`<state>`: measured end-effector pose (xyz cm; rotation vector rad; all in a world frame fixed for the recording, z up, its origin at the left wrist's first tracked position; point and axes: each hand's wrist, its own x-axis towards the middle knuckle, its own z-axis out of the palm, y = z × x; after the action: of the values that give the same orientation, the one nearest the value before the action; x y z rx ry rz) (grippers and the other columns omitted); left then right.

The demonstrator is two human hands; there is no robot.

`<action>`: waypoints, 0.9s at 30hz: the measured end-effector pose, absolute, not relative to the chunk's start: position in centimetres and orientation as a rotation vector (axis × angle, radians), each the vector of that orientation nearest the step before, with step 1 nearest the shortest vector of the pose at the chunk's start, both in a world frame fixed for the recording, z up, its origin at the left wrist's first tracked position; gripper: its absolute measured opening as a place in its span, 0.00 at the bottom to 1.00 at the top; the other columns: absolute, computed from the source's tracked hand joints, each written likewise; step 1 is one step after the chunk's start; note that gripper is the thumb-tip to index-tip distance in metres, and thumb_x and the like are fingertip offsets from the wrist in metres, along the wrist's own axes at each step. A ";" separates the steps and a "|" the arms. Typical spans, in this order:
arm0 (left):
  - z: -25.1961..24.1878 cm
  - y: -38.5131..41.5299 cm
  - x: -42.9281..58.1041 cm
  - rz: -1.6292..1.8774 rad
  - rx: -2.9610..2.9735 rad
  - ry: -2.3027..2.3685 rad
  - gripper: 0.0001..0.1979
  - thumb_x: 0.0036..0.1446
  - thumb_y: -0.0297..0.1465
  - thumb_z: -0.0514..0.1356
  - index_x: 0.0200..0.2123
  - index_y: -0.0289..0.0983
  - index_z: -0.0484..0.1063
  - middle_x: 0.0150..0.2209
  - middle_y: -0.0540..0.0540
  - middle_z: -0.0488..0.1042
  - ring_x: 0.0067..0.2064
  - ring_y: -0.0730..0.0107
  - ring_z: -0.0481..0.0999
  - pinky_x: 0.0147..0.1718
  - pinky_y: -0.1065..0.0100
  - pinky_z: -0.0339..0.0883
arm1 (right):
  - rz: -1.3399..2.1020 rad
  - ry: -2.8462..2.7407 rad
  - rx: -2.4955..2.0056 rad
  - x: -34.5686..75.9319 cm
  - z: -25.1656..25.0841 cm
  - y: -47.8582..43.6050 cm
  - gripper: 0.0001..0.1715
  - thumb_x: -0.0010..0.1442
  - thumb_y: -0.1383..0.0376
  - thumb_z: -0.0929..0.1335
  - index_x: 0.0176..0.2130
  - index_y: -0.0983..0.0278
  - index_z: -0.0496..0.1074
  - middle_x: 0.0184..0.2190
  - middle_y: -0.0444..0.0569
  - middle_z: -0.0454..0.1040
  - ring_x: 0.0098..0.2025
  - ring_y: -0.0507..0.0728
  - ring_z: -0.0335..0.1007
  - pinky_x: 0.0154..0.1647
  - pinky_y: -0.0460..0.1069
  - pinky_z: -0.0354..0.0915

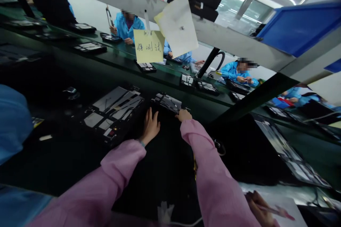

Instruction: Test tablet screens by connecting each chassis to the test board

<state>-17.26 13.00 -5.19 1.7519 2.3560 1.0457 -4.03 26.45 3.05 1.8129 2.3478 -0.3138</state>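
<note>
My left hand [150, 126] rests flat and palm-down on the dark bench mat, fingers apart, just below a small flat electronic unit [167, 102] with metal parts and cables. My right hand [183, 115] has curled fingers on that unit's near edge, and its underside is hidden. Both arms wear pink sleeves. To the left of my left hand lies a larger dark electronic assembly [114, 111] with silver panels and thin cables. Neither hand touches it.
A dark green assembly line [160, 78] carries several similar units past co-workers in blue smocks. A metal beam [213, 32] overhead holds a yellow note and white paper. A blue bin [301, 28] sits upper right. Another hand [257, 207] holds a pen at lower right.
</note>
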 end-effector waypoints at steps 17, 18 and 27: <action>-4.6 14.3 -17.3 0.802 1.668 2.336 0.24 0.57 0.27 0.55 0.57 0.32 0.65 0.67 0.30 0.51 0.66 0.46 0.53 0.60 0.48 0.53 | -0.202 2.593 1.853 -11.6 -0.8 35.5 0.43 0.66 0.48 0.56 0.69 0.69 0.42 0.69 0.58 0.45 0.71 0.60 0.35 0.68 0.58 0.38; -4.6 14.3 -17.2 0.808 1.664 2.329 0.24 0.57 0.27 0.55 0.57 0.32 0.65 0.67 0.30 0.51 0.67 0.46 0.53 0.60 0.48 0.53 | -0.213 2.625 1.820 -12.7 -1.1 35.1 0.42 0.67 0.49 0.56 0.68 0.70 0.43 0.69 0.59 0.46 0.71 0.59 0.36 0.68 0.57 0.38; -4.5 14.7 -18.0 0.937 1.649 2.186 0.25 0.55 0.28 0.55 0.57 0.29 0.64 0.67 0.26 0.49 0.68 0.42 0.48 0.61 0.42 0.49 | -0.480 2.782 1.776 -16.1 0.8 32.9 0.38 0.67 0.48 0.55 0.66 0.68 0.51 0.69 0.59 0.48 0.70 0.63 0.40 0.68 0.60 0.38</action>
<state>-17.98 14.65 -4.50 1.6487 2.1858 0.9367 -16.13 32.91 0.78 1.7758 2.7822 -0.4798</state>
